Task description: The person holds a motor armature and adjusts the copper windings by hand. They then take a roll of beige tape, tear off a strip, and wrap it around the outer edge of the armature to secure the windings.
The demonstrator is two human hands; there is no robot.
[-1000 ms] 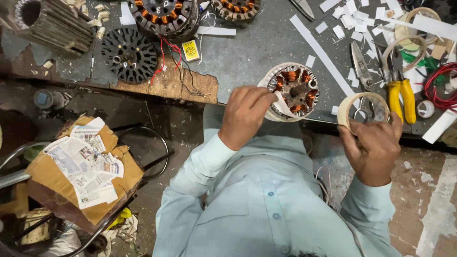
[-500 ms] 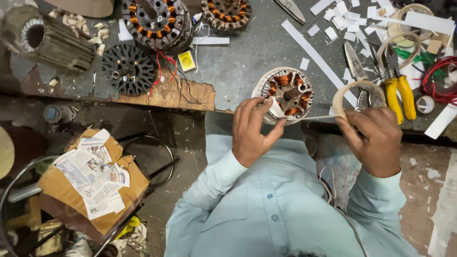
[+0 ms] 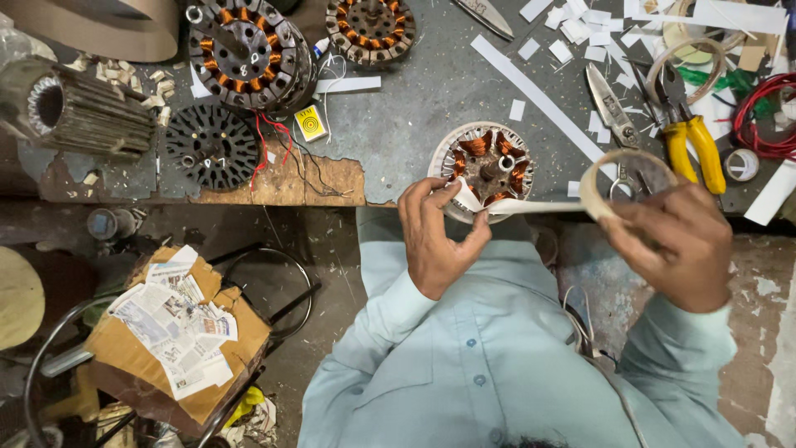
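A round motor stator (image 3: 485, 164) with copper coils sits at the near edge of the grey workbench (image 3: 423, 99). My left hand (image 3: 435, 236) pinches the free end of a pale tape strip (image 3: 531, 206) against the stator's near rim. My right hand (image 3: 676, 245) grips the tape roll (image 3: 609, 170), held a little to the right, with the strip stretched tight between both hands. My light blue shirt fills the lower middle.
Two larger wound stators (image 3: 249, 50) (image 3: 371, 29) and a black laminated disc (image 3: 207, 145) lie at the back left. Yellow-handled pliers (image 3: 688, 137), scissors (image 3: 609, 104), red wire (image 3: 767, 116) and white paper strips (image 3: 539, 95) lie at the right. A cardboard box with newspaper (image 3: 178, 332) sits on the floor.
My right hand has pulled the tape roll out to the right, drawing a longer strip from the stator. The left hand stays at the stator's near rim. The camera has shifted slightly.
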